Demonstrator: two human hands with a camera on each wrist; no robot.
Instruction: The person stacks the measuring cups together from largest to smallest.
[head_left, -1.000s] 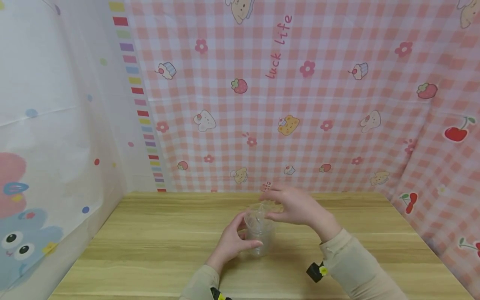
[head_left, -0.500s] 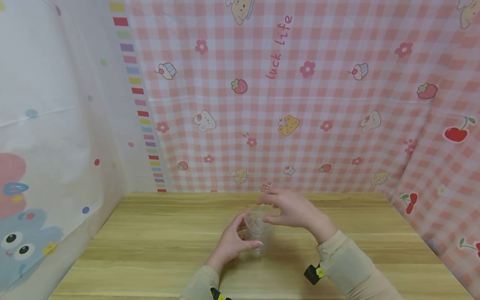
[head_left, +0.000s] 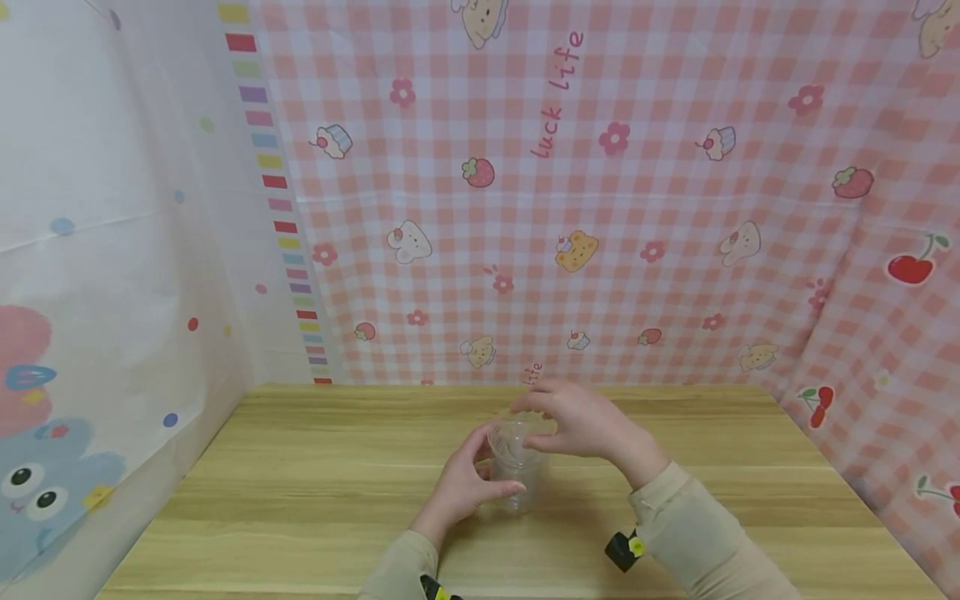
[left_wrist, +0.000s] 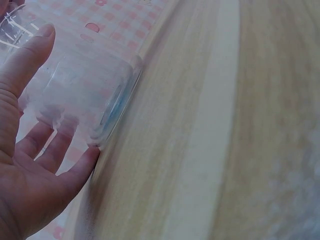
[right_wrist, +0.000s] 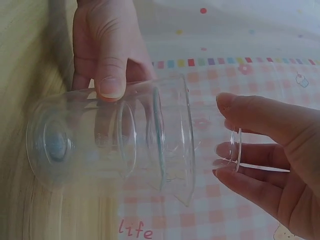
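Note:
On the wooden table stands a large clear beaker (right_wrist: 102,150) with a pouring lip, upright. My left hand (head_left: 465,487) holds it from the left, thumb on the near side and fingers behind. A smaller clear beaker (right_wrist: 206,132) sticks partly out of its mouth. My right hand (head_left: 588,425) pinches this smaller beaker near its rim, from above and the right. In the right wrist view another rim (right_wrist: 160,135) shows inside the large beaker, so a further beaker seems nested there. The left wrist view shows the large beaker's base (left_wrist: 120,102) on the tabletop.
The wooden table (head_left: 315,500) reaches back to a pink checked cloth (head_left: 637,192) hanging behind it. A white printed cloth (head_left: 112,208) hangs on the left, and patterned cloth also covers the right side.
My right hand has sunk slightly and shifted a little left, lowering the smaller beaker further into the large one. My left hand and the large beaker stay in place.

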